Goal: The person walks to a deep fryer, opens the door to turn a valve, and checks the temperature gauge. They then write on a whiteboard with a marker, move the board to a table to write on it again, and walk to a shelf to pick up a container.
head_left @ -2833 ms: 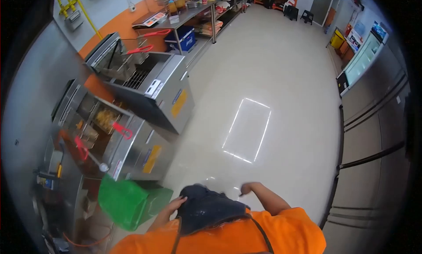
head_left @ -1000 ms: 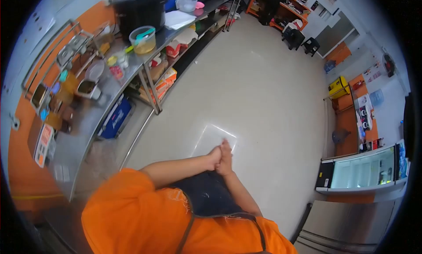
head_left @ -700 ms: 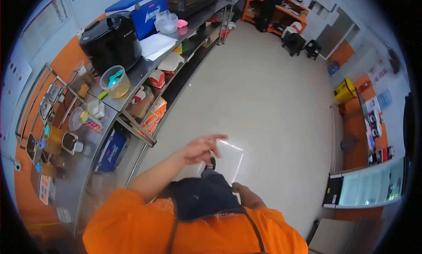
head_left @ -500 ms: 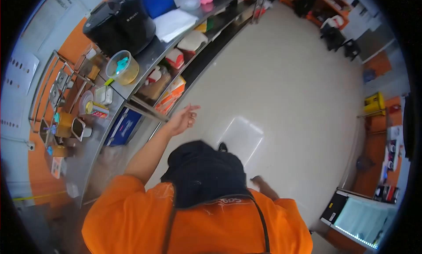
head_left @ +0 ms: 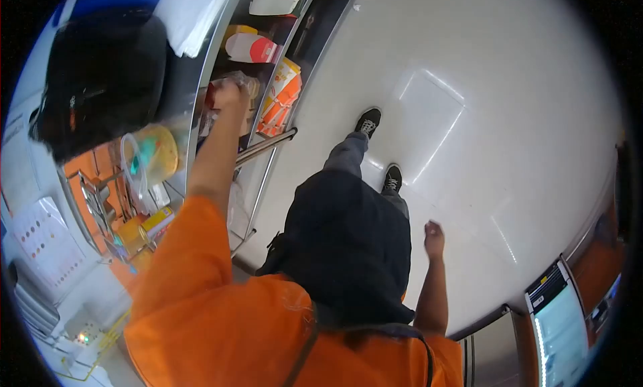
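Observation:
My left hand (head_left: pixel 230 95) reaches into the shelf under the steel counter, at a clear plastic bag (head_left: pixel 246 83) and the brown and red packets about it. Its fingers are blurred and partly hidden, so their grip does not show. Beside that spot on the shelf are orange-and-white printed cartons (head_left: pixel 284 95) and a red-and-white carton (head_left: pixel 251 48). Low at my right side hangs my right hand (head_left: pixel 434 236), away from any object, its fingers curled in with nothing visible in them.
On the counter stand a black appliance (head_left: pixel 104 82), a clear tub (head_left: pixel 151 159) with something turquoise inside, and a yellow can (head_left: pixel 158 221). A steel rail (head_left: pixel 268 146) juts out beside the shelf. A lit glass-fronted unit (head_left: pixel 562 320) is at lower right.
My left hand has gone from over the floor into the shelf. The view has turned and come closer to the counter. My right forearm and both shoes now show more fully.

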A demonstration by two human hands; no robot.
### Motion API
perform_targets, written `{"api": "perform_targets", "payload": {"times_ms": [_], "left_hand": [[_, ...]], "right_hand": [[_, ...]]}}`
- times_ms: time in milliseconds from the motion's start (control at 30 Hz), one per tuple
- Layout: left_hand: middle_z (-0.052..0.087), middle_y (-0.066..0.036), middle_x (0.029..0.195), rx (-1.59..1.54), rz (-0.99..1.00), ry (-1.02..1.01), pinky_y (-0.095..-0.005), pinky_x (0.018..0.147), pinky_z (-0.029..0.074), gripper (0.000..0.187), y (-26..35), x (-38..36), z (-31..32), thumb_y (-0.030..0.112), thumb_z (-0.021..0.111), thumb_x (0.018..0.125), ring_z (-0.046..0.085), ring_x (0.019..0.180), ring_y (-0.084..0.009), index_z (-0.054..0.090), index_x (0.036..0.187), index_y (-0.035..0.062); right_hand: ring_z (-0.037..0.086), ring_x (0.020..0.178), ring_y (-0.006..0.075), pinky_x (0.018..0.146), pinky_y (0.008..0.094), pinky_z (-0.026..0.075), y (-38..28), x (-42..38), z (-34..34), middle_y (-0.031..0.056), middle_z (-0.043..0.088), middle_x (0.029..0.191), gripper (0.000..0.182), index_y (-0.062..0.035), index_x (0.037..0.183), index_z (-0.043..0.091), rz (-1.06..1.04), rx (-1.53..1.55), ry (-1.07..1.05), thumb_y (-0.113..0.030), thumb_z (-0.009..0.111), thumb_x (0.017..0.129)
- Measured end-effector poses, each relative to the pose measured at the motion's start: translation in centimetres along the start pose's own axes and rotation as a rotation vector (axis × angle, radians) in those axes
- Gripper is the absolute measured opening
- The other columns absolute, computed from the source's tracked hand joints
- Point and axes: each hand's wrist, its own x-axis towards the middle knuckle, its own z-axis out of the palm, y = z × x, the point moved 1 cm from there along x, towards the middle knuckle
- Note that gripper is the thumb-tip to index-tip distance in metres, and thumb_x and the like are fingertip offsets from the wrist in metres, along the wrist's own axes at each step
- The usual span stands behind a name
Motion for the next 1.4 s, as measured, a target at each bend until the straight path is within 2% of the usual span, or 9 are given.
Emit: {"api": "perform_targets", "payload": {"times_ms": [167,433,867,1067,1200,1267,1300,1333,1400], "left_hand": [[0.060,-0.011,0.089,0.468,0.214,-0.149,-0.0381,0.072,0.047,0.036,6.3,11.9,2.8,0.033,0.061,0.081,0.058,0.077,-0.0231,0.055,0.101,0.0041],[0.058,-0.015,0.095,0.734,0.304,-0.281,-0.0388,0.076,0.046,0.047,9.1,18.4,6.7,0.038,0.061,0.079,0.057,0.084,-0.0261,0.049,0.108,0.0032],[0.054,-0.021,0.105,0.694,0.223,-0.175,-0.0401,0.083,0.045,0.066,7.6,13.5,3.4,0.047,0.062,0.075,0.056,0.094,-0.0311,0.039,0.119,0.0017],[0.053,-0.023,0.110,0.497,-0.137,0.085,-0.0406,0.086,0.044,0.075,3.4,1.6,-0.2,0.050,0.062,0.074,0.055,0.099,-0.0334,0.035,0.124,0.0010],[0.052,-0.025,0.112,-0.154,-0.718,0.567,-0.0402,0.088,0.043,0.078,-0.8,-8.7,-2.3,0.049,0.061,0.075,0.054,0.102,-0.0342,0.030,0.127,0.0004],[0.053,-0.018,0.111,-0.823,-0.633,0.607,-0.0378,0.087,0.043,0.064,-0.2,-14.5,-3.9,0.041,0.055,0.080,0.052,0.104,-0.0294,0.034,0.124,0.0000],[0.053,-0.012,0.116,-1.120,-0.638,0.533,-0.0358,0.087,0.042,0.056,-1.9,-17.4,-3.5,0.042,0.047,0.082,0.052,0.103,-0.0268,0.041,0.121,0.0029],[0.053,-0.007,0.120,-1.722,-0.672,0.227,-0.0377,0.086,0.042,0.056,-1.2,-21.0,-5.5,0.049,0.035,0.083,0.052,0.105,-0.0257,0.047,0.120,0.0084],[0.055,-0.005,0.121,-2.250,-0.561,-0.212,-0.0449,0.084,0.042,0.062,1.0,-29.6,-11.9,0.054,0.023,0.081,0.053,0.107,-0.0248,0.048,0.126,0.0181]], "right_hand": [[0.059,0.070,0.0160,0.062,0.0275,0.046,4.2,-5.0,4.3,0.0101,0.064,0.087,0.030,0.0017,0.104,0.059,0.515,0.040,-0.366,-0.022,0.058,0.085],[0.060,0.081,0.0164,0.067,0.0301,0.048,-5.1,-4.5,3.5,0.0082,0.061,0.096,0.033,-0.0022,0.115,0.053,0.881,0.518,-0.236,-0.026,0.051,0.092],[0.061,0.083,0.0191,0.068,0.0327,0.048,-5.4,-3.6,0.9,0.0097,0.062,0.100,0.035,-0.0040,0.118,0.052,0.790,0.529,-0.139,-0.029,0.050,0.092],[0.059,0.084,0.0173,0.070,0.0312,0.048,-3.7,-4.9,0.0,0.0094,0.062,0.096,0.027,-0.0005,0.111,0.056,0.553,0.452,-0.154,-0.017,0.052,0.090],[0.061,0.083,0.0190,0.074,0.0316,0.049,-2.0,-3.7,-2.1,0.0112,0.065,0.093,0.027,0.0022,0.104,0.059,0.237,0.271,-0.269,-0.017,0.057,0.086],[0.063,0.082,0.0249,0.075,0.0338,0.049,-1.4,-2.2,-3.3,0.0161,0.066,0.089,0.031,0.0032,0.102,0.060,-0.032,0.022,-0.264,-0.020,0.062,0.081],[0.063,0.083,0.0268,0.076,0.0346,0.049,-0.8,-1.3,-4.0,0.0176,0.066,0.090,0.032,0.0032,0.101,0.060,-0.093,-0.107,-0.277,-0.021,0.062,0.081],[0.064,0.083,0.0288,0.076,0.0353,0.049,-0.5,-0.1,-4.3,0.0192,0.066,0.090,0.033,0.0033,0.100,0.060,-0.156,-0.234,-0.287,-0.023,0.062,0.080],[0.064,0.084,0.0317,0.076,0.0368,0.049,-3.0,2.1,-4.9,0.0218,0.065,0.091,0.034,0.0034,0.100,0.060,-0.313,-0.386,-0.281,-0.025,0.062,0.080]]}}
